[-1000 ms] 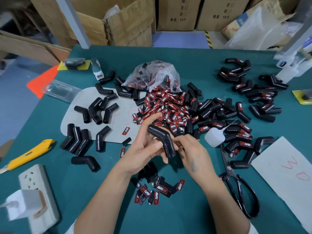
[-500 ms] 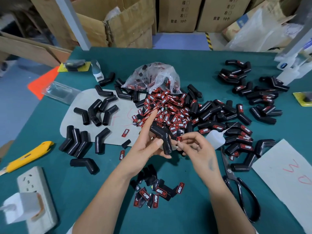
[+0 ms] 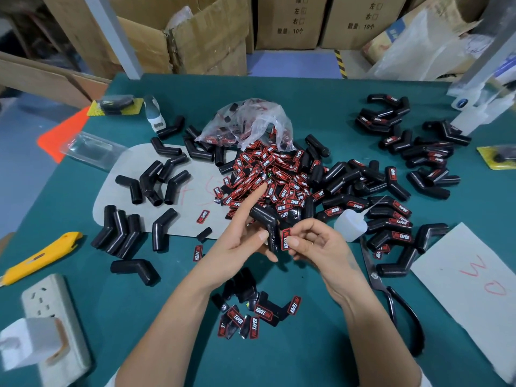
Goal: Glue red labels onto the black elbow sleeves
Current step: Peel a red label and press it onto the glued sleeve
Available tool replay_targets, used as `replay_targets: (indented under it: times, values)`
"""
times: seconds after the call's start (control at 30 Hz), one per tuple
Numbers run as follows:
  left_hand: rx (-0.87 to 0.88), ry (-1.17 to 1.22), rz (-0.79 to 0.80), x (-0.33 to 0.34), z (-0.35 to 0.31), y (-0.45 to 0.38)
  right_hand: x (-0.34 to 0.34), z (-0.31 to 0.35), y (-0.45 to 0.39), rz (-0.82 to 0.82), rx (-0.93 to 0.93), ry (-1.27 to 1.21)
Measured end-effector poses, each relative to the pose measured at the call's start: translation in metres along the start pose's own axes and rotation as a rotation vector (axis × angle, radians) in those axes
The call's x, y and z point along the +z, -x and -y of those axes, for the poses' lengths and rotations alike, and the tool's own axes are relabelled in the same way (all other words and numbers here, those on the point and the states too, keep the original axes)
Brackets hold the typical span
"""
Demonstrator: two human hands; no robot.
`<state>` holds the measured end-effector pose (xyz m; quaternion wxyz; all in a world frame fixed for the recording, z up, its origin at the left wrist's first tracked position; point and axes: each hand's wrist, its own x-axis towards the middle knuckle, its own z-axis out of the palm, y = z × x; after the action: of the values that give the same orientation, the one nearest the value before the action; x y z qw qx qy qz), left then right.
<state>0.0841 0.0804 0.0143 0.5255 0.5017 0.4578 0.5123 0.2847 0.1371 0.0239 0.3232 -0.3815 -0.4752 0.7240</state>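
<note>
The left hand (image 3: 240,247) grips a black sleeve (image 3: 268,222) above the table (image 3: 321,107), thumb curled against its lower leg while the index finger sticks out straight toward the heap of labels (image 3: 268,174). The sleeve's bend points up and away, one leg hanging down between the two hands. The right hand (image 3: 318,244) pinches a red label (image 3: 285,239) between thumb and fingertips, holding it on edge right against the lower leg of the sleeve; whether it is already stuck down I cannot tell.

Just beyond the hands lies the heap of labels, spilling from a crumpled clear bag (image 3: 248,121). To the right of the heap lie sleeves already labelled (image 3: 391,216), with another cluster (image 3: 418,146) farther back on the right. Bare sleeves (image 3: 156,182) lie on a grey mat (image 3: 117,196) to the left, and more stand side by side (image 3: 120,233) at its near edge. A small white glue bottle (image 3: 350,224) lies just right of the right hand, its thin nozzle pointing up and right. Black scissors (image 3: 396,303) lie beside the right forearm, near a white sheet (image 3: 469,289) marked in red. A few labels (image 3: 251,317) lie scattered on the table between the forearms. At the left edge lie a yellow knife (image 3: 39,258) and a power strip (image 3: 53,317).
</note>
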Motion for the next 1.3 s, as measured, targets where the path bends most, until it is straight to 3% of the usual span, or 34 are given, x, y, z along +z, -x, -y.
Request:
replay_targets:
  times: [1.3]
  values:
    - [-0.007,-0.069,0.1,0.0011,0.0019,0.0008,0.0044,-0.0018,0.0045,-0.075,-0.139,0.217]
